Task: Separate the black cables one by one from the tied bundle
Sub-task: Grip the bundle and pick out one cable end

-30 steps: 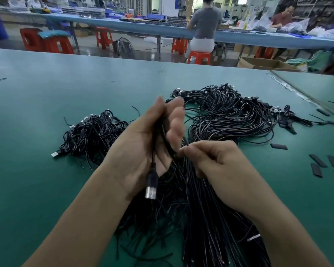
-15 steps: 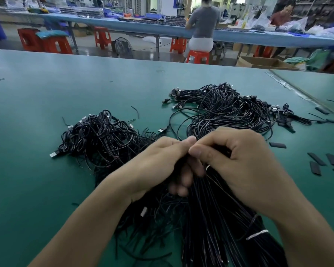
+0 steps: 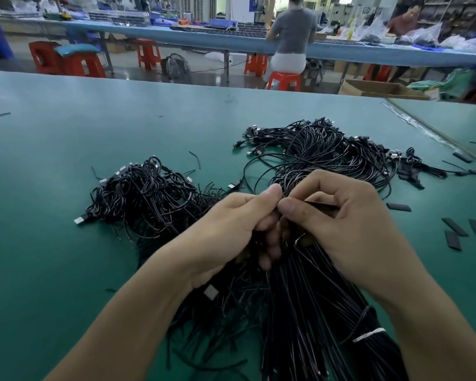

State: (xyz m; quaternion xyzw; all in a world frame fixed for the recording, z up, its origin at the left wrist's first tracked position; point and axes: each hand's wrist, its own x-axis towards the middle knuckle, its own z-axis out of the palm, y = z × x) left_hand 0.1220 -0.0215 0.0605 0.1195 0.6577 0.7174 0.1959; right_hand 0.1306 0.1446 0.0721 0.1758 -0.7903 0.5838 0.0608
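Mid-separation on the green table (image 3: 52,270): my left hand (image 3: 231,224) and right hand (image 3: 349,221), fingers curled, thumbs almost touching, pinch the tied bundle (image 3: 308,303) at its top (white tie (image 3: 368,334) lower down); next, probably, drawing one cable free.

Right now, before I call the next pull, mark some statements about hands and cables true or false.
1. Both the left hand and right hand grip cables of the tied bundle. True.
2. The white tie lies loose on the table. False: it wraps the bundle by the right forearm.
3. A loose cable pile lies left of the left hand. True.
4. The short black strips sit left of the hands. False: they lie to the right.
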